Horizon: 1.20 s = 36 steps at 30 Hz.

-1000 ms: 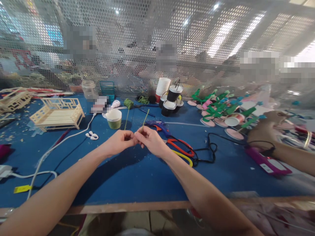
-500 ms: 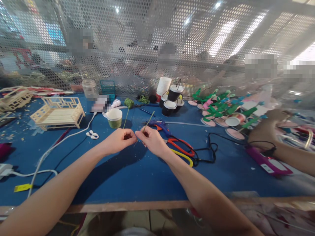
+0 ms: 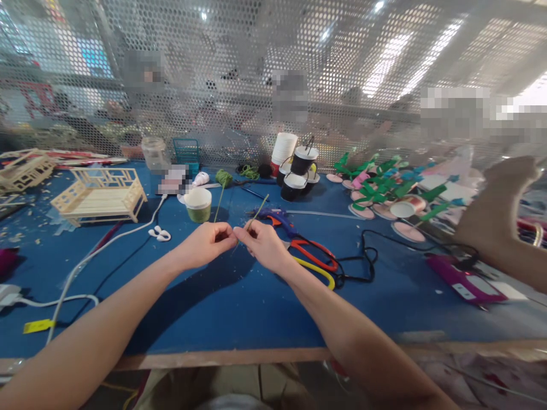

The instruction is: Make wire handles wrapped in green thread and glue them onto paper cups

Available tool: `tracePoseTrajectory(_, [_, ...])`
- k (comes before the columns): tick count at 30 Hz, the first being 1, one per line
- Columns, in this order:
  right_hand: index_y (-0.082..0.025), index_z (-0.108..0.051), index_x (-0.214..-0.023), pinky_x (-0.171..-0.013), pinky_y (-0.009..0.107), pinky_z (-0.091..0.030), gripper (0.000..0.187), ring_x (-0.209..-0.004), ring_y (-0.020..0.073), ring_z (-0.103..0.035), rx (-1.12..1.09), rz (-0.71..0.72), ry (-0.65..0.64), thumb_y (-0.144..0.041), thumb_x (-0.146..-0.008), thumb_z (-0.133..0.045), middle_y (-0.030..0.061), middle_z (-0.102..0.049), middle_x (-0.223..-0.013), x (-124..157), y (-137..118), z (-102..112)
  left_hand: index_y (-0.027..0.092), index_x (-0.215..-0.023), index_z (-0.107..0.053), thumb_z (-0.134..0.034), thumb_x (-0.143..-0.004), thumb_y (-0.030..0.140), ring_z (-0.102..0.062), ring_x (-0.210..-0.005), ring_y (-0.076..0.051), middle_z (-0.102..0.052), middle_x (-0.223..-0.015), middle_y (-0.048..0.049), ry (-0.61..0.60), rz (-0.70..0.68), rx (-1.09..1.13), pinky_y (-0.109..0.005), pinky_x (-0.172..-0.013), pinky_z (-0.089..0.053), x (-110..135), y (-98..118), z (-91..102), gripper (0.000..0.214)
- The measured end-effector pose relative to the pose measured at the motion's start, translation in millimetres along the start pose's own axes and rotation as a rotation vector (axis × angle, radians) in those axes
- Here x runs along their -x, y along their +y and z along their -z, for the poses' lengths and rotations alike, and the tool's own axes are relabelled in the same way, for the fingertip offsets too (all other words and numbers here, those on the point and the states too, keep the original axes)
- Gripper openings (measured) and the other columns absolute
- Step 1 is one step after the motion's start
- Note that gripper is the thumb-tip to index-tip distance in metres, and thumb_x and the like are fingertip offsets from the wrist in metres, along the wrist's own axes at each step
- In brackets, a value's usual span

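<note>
While the left hand (image 3: 210, 245) and right hand (image 3: 262, 242) pinch green strands (image 3: 260, 208), markings on the yellow tag (image 3: 38, 326) are too small to read.

Along the table's (image 3: 273, 336) far edge, before the mesh (image 3: 205, 85), the jar (image 3: 154, 154), yarn ball (image 3: 223, 178), cup stack (image 3: 284, 149) and pails (image 3: 293, 188) run left to right, with the flowers (image 3: 384, 188) toward the far right corner and the power strip (image 3: 464, 283) in front of them. The bench (image 3: 100, 199) stands toward the left edge, the cup (image 3: 199, 208) right of it. Mid-table, the left hand (image 3: 213, 242) and right hand (image 3: 260, 239) hold the yarn (image 3: 219, 206) before the ball, the glue gun (image 3: 282, 217) and scissors (image 3: 334, 266) lying right of them.
</note>
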State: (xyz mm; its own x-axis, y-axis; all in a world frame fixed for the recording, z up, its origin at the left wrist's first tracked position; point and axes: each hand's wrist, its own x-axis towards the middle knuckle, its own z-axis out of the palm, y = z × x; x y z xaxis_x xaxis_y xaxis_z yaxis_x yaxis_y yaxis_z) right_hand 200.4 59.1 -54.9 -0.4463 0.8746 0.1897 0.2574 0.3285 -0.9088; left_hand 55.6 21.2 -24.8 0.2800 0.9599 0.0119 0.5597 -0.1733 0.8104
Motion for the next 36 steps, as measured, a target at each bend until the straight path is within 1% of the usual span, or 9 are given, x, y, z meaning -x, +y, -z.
tracePoseTrajectory(3, [-0.019,-0.041,-0.058,-0.038,0.02,-0.029,0.031,-0.036,0.0073,-0.037,-0.049,-0.032,-0.012,-0.044,-0.073,-0.051,-0.0069,-0.041,-0.041,1.0,-1.4,0.2,0.015,-0.06,-0.042,-0.045,-0.075,0.035,-0.031,-0.051,-0.007,-0.036,-0.055,0.0055,0.002,0.007,0.019,-0.021,-0.048,-0.026,0.6,0.4,0.8,0.024])
tracePoseTrajectory(6, [-0.019,-0.041,-0.058,-0.037,0.02,-0.029,0.032,-0.036,0.0071,-0.037,-0.075,-0.058,0.003,-0.046,-0.072,-0.051,-0.0069,-0.041,-0.041,1.5,-2.2,-0.2,0.015,-0.064,-0.046,-0.047,-0.073,0.032,-0.035,-0.054,-0.008,-0.04,-0.058,0.0046,-0.036,0.03,0.087,-0.021,-0.051,-0.028,1.3,0.0,2.0,0.02])
tracePoseTrajectory(10, [-0.019,-0.041,-0.057,-0.038,0.021,-0.029,0.033,-0.036,0.0071,-0.036,-0.074,-0.035,0.032,-0.047,-0.072,-0.051,-0.0068,-0.041,-0.041,1.4,-1.7,-1.7,0.013,-0.068,-0.051,-0.053,-0.069,0.031,-0.039,-0.058,-0.008,-0.046,-0.063,0.0032,-0.063,0.079,0.196,-0.022,-0.055,-0.031,1.8,0.1,2.3,0.017])
tracePoseTrajectory(12, [-0.019,-0.041,-0.057,-0.038,0.021,-0.029,0.033,-0.037,0.0073,-0.036,-0.064,-0.014,0.036,-0.047,-0.072,-0.051,-0.0068,-0.041,-0.041,1.5,-1.7,-2.3,0.013,-0.066,-0.051,-0.054,-0.068,0.031,-0.038,-0.056,-0.007,-0.045,-0.061,0.0038,-0.056,0.11,0.252,-0.021,-0.053,-0.03,2.1,1.2,1.6,0.018])
tracePoseTrajectory(16, [-0.019,-0.041,-0.057,-0.039,0.021,-0.03,0.034,-0.037,0.0075,-0.037,-0.048,0.008,0.037,-0.048,-0.073,-0.048,-0.0067,-0.04,-0.041,2.0,-2.2,-2.5,0.014,-0.062,-0.049,-0.056,-0.065,0.033,-0.032,-0.048,-0.006,-0.042,-0.055,0.0058,-0.04,0.181,0.322,-0.02,-0.045,-0.023,2.8,3.9,0.1,0.02])
tracePoseTrajectory(22, [-0.019,-0.041,-0.058,-0.039,0.021,-0.03,0.032,-0.038,0.0075,-0.037,-0.055,0.005,0.04,-0.046,-0.072,-0.051,-0.007,-0.04,-0.041,2.4,-2.0,-3.1,0.014,-0.058,-0.049,-0.058,-0.064,0.03,-0.032,-0.047,-0.005,-0.041,-0.052,0.0066,-0.004,0.187,0.34,-0.02,-0.045,-0.023,2.2,4.8,-0.9,0.019])
tracePoseTrajectory(29, [-0.019,-0.041,-0.058,-0.039,0.021,-0.03,0.031,-0.038,0.0077,-0.037,-0.035,0.009,0.05,-0.046,-0.072,-0.05,-0.007,-0.04,-0.041,2.4,-2.7,-2.6,0.014,-0.064,-0.051,-0.06,-0.062,0.032,-0.034,-0.048,-0.005,-0.043,-0.056,0.006,-0.042,0.22,0.37,-0.019,-0.043,-0.023,2.4,6.3,1.7,0.02])
tracePoseTrajectory(36, [-0.02,-0.04,-0.058,-0.04,0.021,-0.03,0.032,-0.038,0.0077,-0.037,-0.036,0.015,0.046,-0.047,-0.072,-0.05,-0.007,-0.04,-0.041,2.3,-1.3,-3.2,0.014,-0.06,-0.049,-0.06,-0.061,0.031,-0.032,-0.046,-0.005,-0.041,-0.053,0.0065,-0.013,0.244,0.369,-0.02,-0.043,-0.021,3.0,7.1,0.8,0.02])
